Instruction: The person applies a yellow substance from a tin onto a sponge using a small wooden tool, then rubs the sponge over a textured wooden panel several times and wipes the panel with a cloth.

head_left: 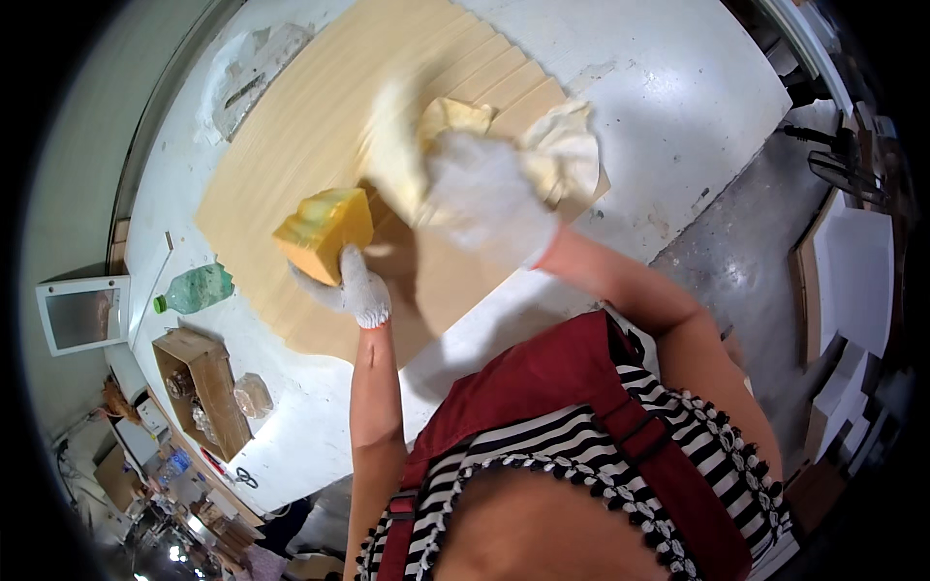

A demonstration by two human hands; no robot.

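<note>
My left hand [360,292], in a pale knit glove, grips a chunky yellow block [334,228] that looks like a sponge, with a paler, uneven top. My right hand [489,194], also gloved, is smeared by motion over a crumpled cream cloth [567,150]. Parts of the cloth stick out on both sides of that hand, and the left part is blurred too. The fingers of the right hand cannot be made out. Beneath both hands lie many overlapping tan sheets [291,145], fanned out in narrow steps.
A white worktable [668,73] carries the sheets. At its left are a green plastic bottle [199,290] lying down, an open cardboard box [199,392], a clear lump [253,396] and black scissors [246,476]. A crumpled plastic bag [257,82] lies at the far left.
</note>
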